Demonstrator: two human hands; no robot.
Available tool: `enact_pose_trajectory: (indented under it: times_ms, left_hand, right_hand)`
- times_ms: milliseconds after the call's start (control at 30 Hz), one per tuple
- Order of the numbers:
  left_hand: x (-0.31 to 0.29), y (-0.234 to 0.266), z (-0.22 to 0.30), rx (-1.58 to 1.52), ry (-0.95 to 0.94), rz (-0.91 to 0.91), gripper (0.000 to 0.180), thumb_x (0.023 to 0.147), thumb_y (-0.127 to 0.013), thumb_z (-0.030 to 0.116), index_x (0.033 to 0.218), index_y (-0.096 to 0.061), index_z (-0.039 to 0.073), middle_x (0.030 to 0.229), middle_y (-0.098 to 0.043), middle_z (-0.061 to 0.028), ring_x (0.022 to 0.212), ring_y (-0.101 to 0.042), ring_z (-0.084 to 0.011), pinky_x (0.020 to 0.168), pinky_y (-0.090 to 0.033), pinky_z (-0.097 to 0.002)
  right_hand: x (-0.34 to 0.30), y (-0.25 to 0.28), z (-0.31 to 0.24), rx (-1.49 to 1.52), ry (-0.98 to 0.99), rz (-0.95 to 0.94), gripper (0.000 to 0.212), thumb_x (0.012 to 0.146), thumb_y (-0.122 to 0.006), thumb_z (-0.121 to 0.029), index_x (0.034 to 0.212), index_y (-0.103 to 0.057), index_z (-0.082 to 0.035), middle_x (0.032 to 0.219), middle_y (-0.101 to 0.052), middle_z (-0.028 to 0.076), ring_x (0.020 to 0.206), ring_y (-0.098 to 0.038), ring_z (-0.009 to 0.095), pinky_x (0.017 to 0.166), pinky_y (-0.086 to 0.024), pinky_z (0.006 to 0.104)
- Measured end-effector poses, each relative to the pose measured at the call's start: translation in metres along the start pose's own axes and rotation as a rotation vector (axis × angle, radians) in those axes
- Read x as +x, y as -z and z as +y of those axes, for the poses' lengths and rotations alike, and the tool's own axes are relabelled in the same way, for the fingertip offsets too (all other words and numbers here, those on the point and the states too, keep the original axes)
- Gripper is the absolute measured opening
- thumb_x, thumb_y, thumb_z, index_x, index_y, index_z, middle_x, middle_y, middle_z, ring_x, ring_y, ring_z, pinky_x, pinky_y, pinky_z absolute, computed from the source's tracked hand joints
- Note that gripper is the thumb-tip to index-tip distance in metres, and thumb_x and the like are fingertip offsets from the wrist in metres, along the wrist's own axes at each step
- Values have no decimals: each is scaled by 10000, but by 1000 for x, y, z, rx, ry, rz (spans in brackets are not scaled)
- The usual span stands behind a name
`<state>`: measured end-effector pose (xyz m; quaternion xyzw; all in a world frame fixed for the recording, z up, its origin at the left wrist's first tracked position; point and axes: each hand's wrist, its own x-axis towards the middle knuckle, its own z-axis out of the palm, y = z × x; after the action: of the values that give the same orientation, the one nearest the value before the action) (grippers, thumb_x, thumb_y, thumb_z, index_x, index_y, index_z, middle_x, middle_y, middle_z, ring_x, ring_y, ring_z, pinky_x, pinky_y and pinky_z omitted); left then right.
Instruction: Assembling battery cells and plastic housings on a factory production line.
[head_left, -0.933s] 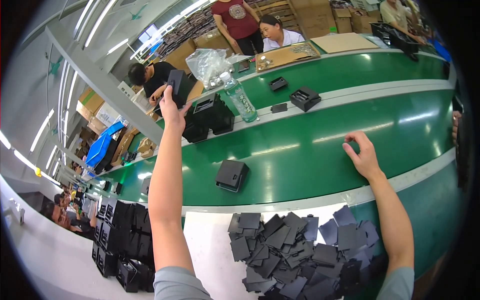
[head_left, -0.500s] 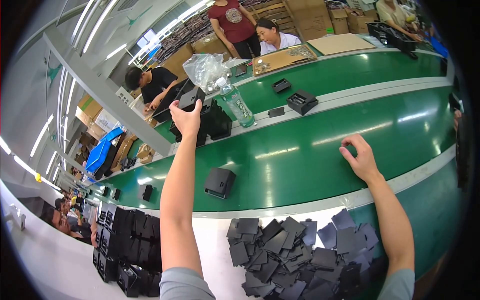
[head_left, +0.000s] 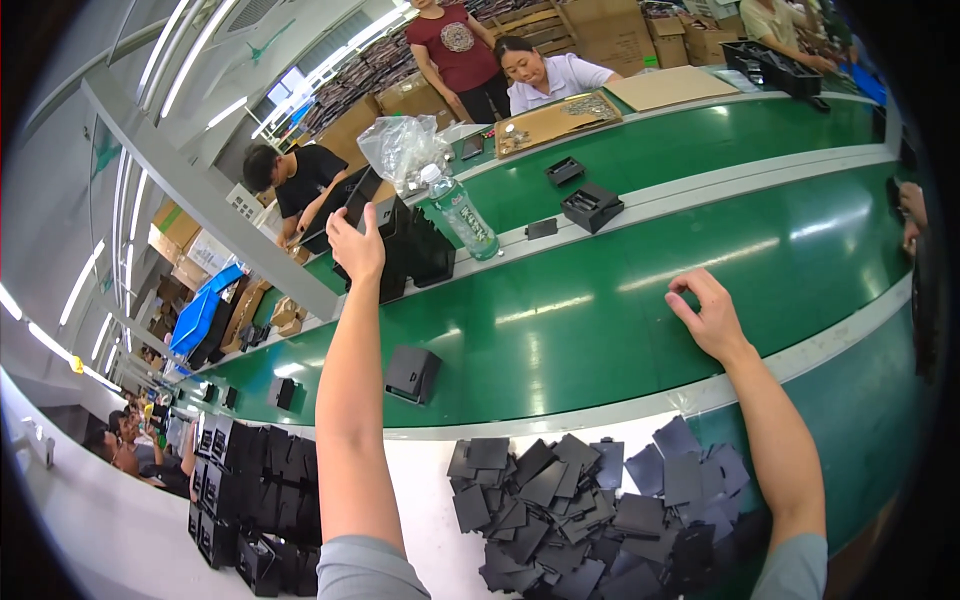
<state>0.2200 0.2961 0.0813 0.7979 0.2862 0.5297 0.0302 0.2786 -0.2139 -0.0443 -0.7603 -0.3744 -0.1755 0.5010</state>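
Note:
My left hand point(head_left: 357, 247) reaches over the far side of the green belt, beside a stack of black plastic boxes point(head_left: 425, 245). Its thumb and fingers are apart, and the thumb overlaps the edge of an upper black box point(head_left: 393, 222); no grip on it shows. Above the belt at right hovers my right hand point(head_left: 709, 315), fingers loosely curled, a gap to the thumb and nothing held. A single black box point(head_left: 412, 374) rides on the belt between my arms. Close to me, a heap of flat black covers point(head_left: 560, 500) lies on the white table point(head_left: 420, 480).
Stacked black boxes point(head_left: 265, 470) stand left of my left forearm. A green-labelled bottle point(head_left: 462, 215) is right of the far stack. An open black box point(head_left: 592, 207) and a flat cover point(head_left: 541, 229) lie on the divider rail. Several people work around the line.
My left hand has lowered and let go of the black box, which now sits at the stack. The box on the belt has shifted slightly left. My right hand has barely moved.

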Motion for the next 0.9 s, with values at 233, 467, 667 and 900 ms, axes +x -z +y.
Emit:
enact_pose_trajectory:
  times_ms: [233, 467, 667, 900]
  left_hand:
    - [-20, 59, 20, -37, -246, -168, 411, 922, -559, 337, 1197, -515, 34, 1204, -568, -126, 1102, -544, -313, 967, -405, -405]
    - [-137, 149, 15, -409, -149, -466, 244, 930, -555, 131, 1138, -568, 4, 1074, -628, -109, 984, -586, -246, 916, -441, -330]
    - [-231, 173, -14, -497, 137, -531, 138, 940, -536, 110, 940, -633, 11, 888, -674, -57, 779, -578, -142, 742, -452, -251]
    - [-251, 168, -34, -594, 213, -338, 133, 916, -550, 101, 865, -628, 6, 814, -703, -63, 696, -601, -145, 680, -472, -248]
  right_hand:
    - [-8, 5, 6, -62, -16, 21, 111, 860, -634, -90, 935, -611, -12, 885, -611, 71, 782, -560, 210, 744, -457, 296]
    - [-4, 1, 12, -86, 54, 87, 92, 862, -644, -116, 907, -633, -37, 860, -621, 59, 770, -572, 206, 723, -462, 294]
    - [2, 1, 1, -106, 73, 83, 81, 855, -646, -103, 897, -633, -35, 854, -623, 62, 761, -572, 209, 718, -464, 298]
    - [-8, 0, 4, -124, 104, 134, 66, 823, -652, -75, 871, -617, -46, 828, -632, 54, 755, -575, 229, 722, -469, 317]
